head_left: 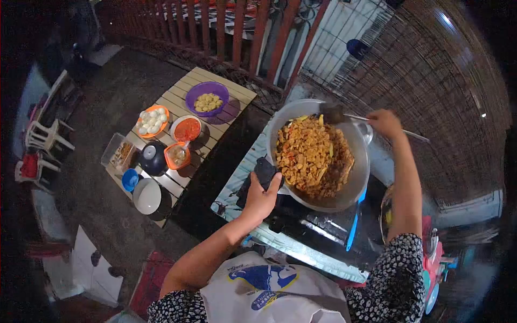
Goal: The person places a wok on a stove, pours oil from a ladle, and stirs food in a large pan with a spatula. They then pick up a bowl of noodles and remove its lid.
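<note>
A large metal wok (360, 156) sits on the stove (323, 226), filled with a browned, chunky food mix (306, 148) with yellow-green and red bits. My left hand (260, 200) pinches a dark folded cloth (264, 172) against the wok's near-left side; the handle beneath it is hidden. Across the wok, my right hand (385, 123) is closed around the metal shaft of a spatula (332, 113). Its dark, wide head lies over the wok's far rim, at the food's upper edge. A blue-handled utensil (352, 231) rests on the stove below the wok.
On the left, a slatted table (232, 89) bears a purple bowl (189, 98), peeled eggs (152, 120), red sauce (187, 129), a black bowl (153, 158), a white bowl (147, 196) and a clear box (111, 151). A wooden fence (221, 32) and bamboo screen (409, 70) stand behind.
</note>
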`<state>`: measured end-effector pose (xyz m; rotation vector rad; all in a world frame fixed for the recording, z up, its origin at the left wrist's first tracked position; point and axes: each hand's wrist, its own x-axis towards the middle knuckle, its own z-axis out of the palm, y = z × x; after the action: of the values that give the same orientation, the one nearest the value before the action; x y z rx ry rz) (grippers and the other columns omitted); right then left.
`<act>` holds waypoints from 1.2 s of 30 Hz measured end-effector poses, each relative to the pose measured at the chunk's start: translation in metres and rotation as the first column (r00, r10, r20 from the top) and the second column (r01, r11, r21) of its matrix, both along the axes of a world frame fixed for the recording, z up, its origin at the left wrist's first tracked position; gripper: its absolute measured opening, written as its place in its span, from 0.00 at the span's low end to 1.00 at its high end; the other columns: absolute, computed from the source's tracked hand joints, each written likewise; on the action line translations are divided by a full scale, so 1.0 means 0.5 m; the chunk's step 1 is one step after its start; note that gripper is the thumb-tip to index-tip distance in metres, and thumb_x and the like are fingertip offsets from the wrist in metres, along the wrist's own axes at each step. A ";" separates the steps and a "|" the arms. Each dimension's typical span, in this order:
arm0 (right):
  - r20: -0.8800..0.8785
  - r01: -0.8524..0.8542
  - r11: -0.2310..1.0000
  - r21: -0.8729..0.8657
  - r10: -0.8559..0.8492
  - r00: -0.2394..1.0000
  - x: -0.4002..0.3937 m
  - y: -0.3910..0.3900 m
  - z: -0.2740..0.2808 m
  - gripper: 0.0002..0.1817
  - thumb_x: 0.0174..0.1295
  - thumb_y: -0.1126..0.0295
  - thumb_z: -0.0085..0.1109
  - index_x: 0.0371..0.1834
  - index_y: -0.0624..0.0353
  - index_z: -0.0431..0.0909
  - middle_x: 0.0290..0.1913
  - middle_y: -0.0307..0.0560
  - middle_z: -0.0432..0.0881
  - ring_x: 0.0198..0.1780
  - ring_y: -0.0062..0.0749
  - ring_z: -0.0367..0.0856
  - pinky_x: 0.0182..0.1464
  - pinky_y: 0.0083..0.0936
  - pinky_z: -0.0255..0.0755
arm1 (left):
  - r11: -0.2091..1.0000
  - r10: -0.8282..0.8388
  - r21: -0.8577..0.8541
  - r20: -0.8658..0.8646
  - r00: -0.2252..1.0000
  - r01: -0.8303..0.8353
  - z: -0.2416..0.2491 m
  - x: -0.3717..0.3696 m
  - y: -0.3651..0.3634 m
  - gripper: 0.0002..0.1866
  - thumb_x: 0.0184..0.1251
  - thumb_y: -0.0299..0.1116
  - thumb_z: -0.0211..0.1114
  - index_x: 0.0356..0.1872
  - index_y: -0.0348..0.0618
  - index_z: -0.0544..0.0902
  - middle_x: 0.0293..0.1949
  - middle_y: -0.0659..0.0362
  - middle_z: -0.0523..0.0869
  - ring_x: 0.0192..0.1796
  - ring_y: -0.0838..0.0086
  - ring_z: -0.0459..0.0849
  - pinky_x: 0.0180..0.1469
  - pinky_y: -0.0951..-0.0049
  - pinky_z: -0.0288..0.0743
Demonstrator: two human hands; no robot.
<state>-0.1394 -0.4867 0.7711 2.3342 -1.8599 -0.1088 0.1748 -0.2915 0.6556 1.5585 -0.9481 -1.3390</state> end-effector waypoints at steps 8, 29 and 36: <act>-0.089 -0.270 0.962 -0.038 0.265 0.960 0.121 0.156 0.041 0.15 0.42 0.67 0.55 0.38 0.47 0.77 0.27 0.44 0.77 0.30 0.38 0.76 0.31 0.30 0.70 | 0.995 -0.012 -0.094 -0.014 1.000 0.010 0.006 0.000 -0.004 0.41 0.53 0.47 0.56 0.52 0.18 0.50 0.48 0.38 0.68 0.53 0.57 0.67 0.53 0.73 0.58; -0.206 -0.650 0.674 0.350 0.732 0.649 0.250 0.078 0.095 0.12 0.43 0.67 0.53 0.34 0.43 0.75 0.25 0.39 0.76 0.31 0.35 0.76 0.26 0.32 0.68 | 0.996 0.027 -0.089 -0.001 1.000 -0.027 -0.027 -0.005 -0.002 0.36 0.54 0.47 0.56 0.52 0.26 0.55 0.45 0.43 0.70 0.49 0.60 0.69 0.51 0.71 0.60; -0.179 -0.554 0.823 0.128 0.568 0.803 0.076 0.249 0.106 0.17 0.40 0.73 0.52 0.38 0.47 0.75 0.25 0.39 0.76 0.28 0.34 0.76 0.27 0.27 0.69 | 0.992 -0.074 -0.105 -0.094 0.993 0.064 -0.005 0.002 -0.001 0.36 0.55 0.48 0.54 0.53 0.26 0.53 0.47 0.43 0.68 0.50 0.60 0.68 0.52 0.71 0.59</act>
<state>-0.1015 -0.3621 0.8239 2.6897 -1.0200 -0.3350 0.1757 -0.2921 0.6532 1.3819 -1.0014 -1.3797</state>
